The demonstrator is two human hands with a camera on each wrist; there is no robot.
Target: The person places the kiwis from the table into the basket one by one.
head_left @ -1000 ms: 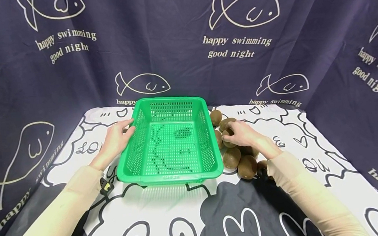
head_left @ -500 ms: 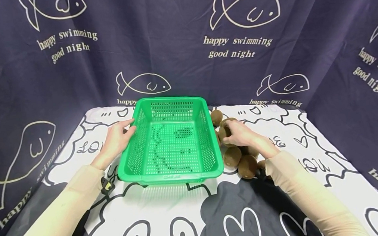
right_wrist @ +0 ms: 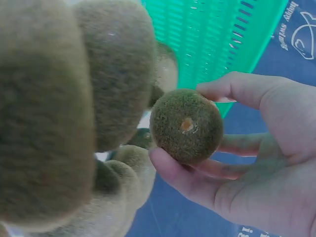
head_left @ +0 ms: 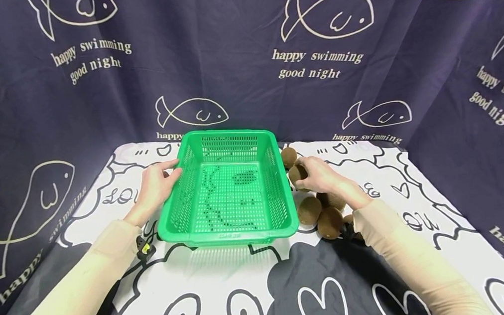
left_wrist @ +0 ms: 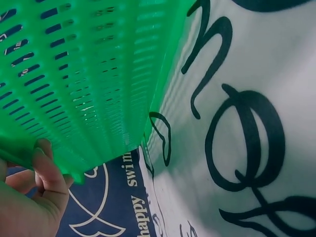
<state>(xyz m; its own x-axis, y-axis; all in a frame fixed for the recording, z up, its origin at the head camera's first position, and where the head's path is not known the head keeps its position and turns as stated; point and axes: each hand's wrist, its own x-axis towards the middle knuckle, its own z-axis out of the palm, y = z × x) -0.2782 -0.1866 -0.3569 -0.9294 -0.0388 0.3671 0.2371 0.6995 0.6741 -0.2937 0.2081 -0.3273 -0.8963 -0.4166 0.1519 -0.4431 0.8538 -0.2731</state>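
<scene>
A green plastic basket (head_left: 229,237) with slotted walls stands mid-table in the head view, its slotted floor showing. At its left rim my left hand (head_left: 152,188) grips the edge; in the left wrist view bent fingers (left_wrist: 49,177) lie against that rim. My right hand (head_left: 321,177), just right of the basket, holds a brown kiwi (head_left: 297,174) between thumb and fingers. The right wrist view shows this kiwi (right_wrist: 185,127) end-on, with its pale stem spot facing the camera. Several other kiwis (head_left: 329,222) lie close beneath and in front of that hand, partly hidden by it.
One kiwi (head_left: 289,156) sits at the basket's far right corner. The table carries a black-and-white printed cloth (head_left: 200,287). Behind it hangs a dark blue curtain (head_left: 243,53) with fish drawings. A black strap (head_left: 145,247) is by the left wrist.
My right hand has shifted slightly left and up with the kiwi, which now shows apart from the lower pile. The left hand and basket have stayed in place.
</scene>
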